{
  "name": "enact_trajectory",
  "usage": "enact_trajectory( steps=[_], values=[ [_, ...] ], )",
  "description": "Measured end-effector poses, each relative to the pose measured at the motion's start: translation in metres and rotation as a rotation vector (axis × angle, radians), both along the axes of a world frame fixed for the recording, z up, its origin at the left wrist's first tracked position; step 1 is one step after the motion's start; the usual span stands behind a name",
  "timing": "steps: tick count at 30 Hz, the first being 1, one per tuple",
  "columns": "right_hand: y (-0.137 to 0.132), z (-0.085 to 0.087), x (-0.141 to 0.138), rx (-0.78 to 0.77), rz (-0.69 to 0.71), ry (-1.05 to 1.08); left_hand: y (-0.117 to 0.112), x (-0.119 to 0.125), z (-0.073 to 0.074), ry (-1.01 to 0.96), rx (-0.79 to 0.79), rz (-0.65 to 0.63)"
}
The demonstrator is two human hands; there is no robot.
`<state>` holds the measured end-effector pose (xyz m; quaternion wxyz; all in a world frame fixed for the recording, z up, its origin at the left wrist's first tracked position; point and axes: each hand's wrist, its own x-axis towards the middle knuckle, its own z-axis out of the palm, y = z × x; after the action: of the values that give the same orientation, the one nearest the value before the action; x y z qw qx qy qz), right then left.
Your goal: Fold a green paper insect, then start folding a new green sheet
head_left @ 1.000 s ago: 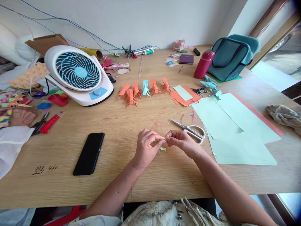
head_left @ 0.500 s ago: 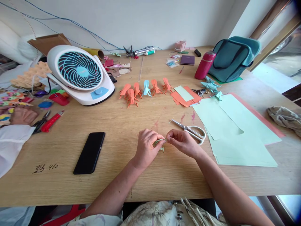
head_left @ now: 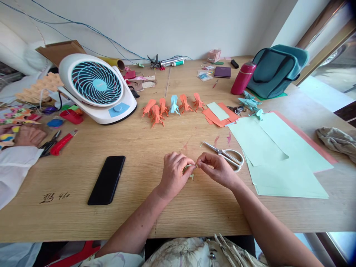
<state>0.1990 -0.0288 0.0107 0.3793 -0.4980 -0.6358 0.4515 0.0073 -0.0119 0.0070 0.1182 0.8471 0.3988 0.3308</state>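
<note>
My left hand (head_left: 172,174) and my right hand (head_left: 218,170) meet above the wooden table (head_left: 155,207), both pinching a small pale green folded paper piece (head_left: 189,167) between their fingertips. Most of the piece is hidden by my fingers. White-handled scissors (head_left: 228,155) lie just beyond my right hand. A black phone (head_left: 106,179) lies face down to the left of my left hand. A row of orange folded paper figures (head_left: 157,110) with one light blue figure (head_left: 174,104) stands further back.
A white and blue desk fan (head_left: 96,88) stands at the back left. Pale green paper sheets (head_left: 280,152) lie at the right, orange sheets (head_left: 218,115) behind them. A red bottle (head_left: 242,77) and teal bag (head_left: 276,68) stand back right. Another person's hand (head_left: 29,135) rests at far left near a red cutter (head_left: 61,142).
My hands stay together on the green piece, with only small finger shifts. The view has drifted slightly.
</note>
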Motion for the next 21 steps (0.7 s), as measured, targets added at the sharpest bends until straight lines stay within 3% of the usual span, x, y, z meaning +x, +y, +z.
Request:
enact_trajectory(
  steps=[21],
  values=[
    [0.0013, -0.006, 0.0032, -0.035, -0.056, 0.105, 0.0017, -0.0008, -0.0035, 0.058, 0.042, -0.01]
  ],
)
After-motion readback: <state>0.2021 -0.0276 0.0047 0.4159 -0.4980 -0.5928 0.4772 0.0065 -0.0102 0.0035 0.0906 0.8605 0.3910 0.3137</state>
